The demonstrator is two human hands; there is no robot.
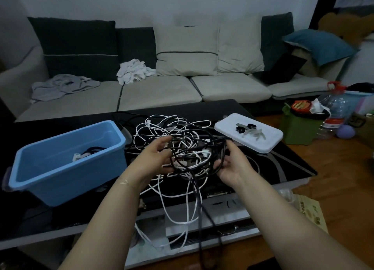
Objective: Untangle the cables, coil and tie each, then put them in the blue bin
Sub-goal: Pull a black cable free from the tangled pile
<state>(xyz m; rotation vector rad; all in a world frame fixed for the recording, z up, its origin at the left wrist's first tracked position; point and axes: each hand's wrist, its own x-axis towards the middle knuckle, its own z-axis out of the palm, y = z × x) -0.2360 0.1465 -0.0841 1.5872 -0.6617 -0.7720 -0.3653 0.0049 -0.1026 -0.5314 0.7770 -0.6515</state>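
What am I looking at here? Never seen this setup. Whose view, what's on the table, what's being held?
There is no robot here: a person works with bare hands and wears a wide-angle camera on the head, so the single picture looks forward and down along both forearms.

The left hand and right hand hold up a tangle of cables, white and black mixed. Both have fingers curled into the strands, so each grip is on the tangle. Loose loops trail down over the near edge of the black coffee table.

Left of the tangle stands the blue bin, with a few items already inside. To the right lies a white lid with several cable ties on it. A sofa sits behind the table.
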